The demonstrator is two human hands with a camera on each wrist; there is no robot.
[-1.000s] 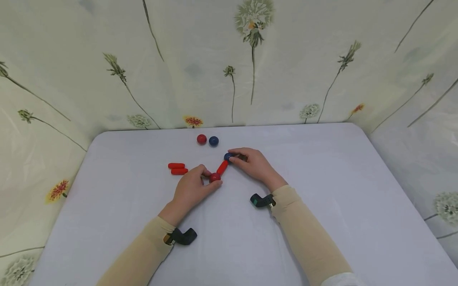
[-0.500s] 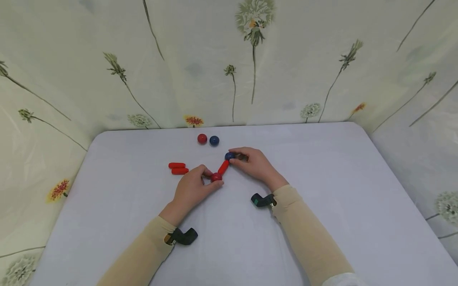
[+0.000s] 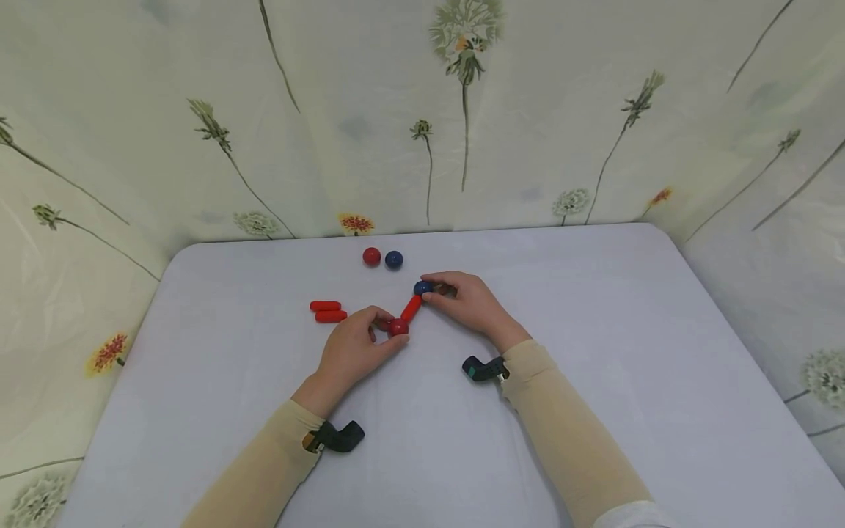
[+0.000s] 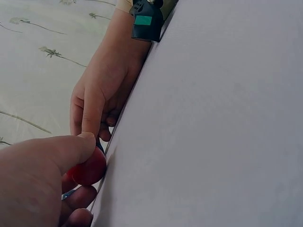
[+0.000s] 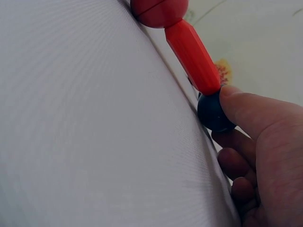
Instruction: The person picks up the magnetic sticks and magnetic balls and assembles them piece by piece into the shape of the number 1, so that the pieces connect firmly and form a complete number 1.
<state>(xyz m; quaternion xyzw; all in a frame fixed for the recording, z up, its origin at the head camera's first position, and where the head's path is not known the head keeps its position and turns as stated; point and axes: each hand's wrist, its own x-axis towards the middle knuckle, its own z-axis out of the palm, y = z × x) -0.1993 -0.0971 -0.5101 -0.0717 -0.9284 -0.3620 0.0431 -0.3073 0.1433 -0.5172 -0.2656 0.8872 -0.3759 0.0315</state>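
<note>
My left hand [image 3: 353,350] pinches a red ball [image 3: 399,328] between thumb and fingers, low over the white table. A blue ball [image 3: 422,288] is pinched by my right hand [image 3: 470,304], farther back and to the right. Between the two balls runs a red rod [image 3: 411,309], its ends touching both. In the right wrist view the rod [image 5: 193,56] looks faceted, one end against the blue ball [image 5: 214,112] and the other against the red ball [image 5: 160,10]. The left wrist view shows the red ball [image 4: 91,168] under my left thumb; the rod is hidden there.
Two more red rods [image 3: 331,317] lie side by side left of my left hand. Behind the hands, a loose red ball [image 3: 372,256] and a loose blue ball [image 3: 394,259] sit near the table's back edge. A flower-print cloth [image 3: 317,147] hangs behind the table [image 3: 594,330].
</note>
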